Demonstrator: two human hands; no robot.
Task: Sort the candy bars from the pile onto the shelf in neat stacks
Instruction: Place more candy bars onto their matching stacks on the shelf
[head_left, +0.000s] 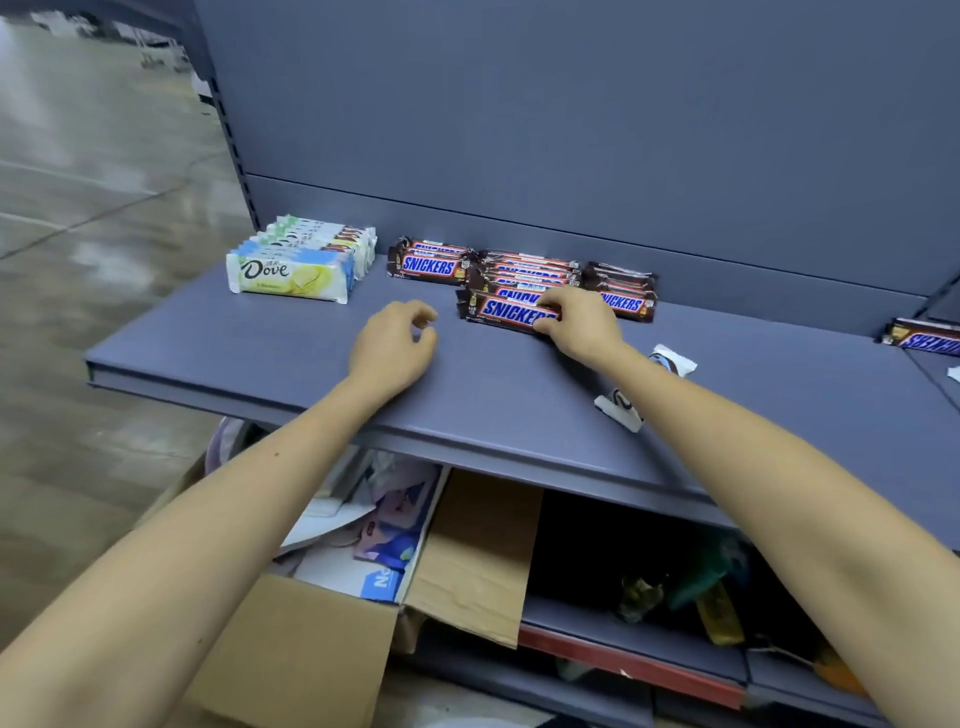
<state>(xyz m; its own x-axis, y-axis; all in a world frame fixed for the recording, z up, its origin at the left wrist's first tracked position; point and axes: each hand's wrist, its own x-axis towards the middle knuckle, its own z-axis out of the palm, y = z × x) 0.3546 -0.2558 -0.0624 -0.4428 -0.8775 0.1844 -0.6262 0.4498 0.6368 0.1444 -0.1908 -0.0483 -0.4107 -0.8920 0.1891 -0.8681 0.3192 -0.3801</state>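
Observation:
Brown Snickers bars (524, 280) lie in overlapping rows at the back middle of the blue-grey shelf (260, 353). My right hand (576, 322) pinches the right end of the front Snickers bar (504, 310), which rests on the shelf. My left hand (395, 343) lies on the shelf to the left of that bar, fingers loosely curled with nothing in them. A neat row of white Dove bars (301, 265) stands at the back left. One white-wrapped bar (670, 361) lies on the shelf partly under my right forearm.
Another Snickers bar (924, 338) lies on the neighbouring shelf at the far right. An open cardboard box (467, 561) with papers sits below the shelf, and a lower shelf (623, 644) holds dark clutter. Concrete floor (78, 260) runs along the left.

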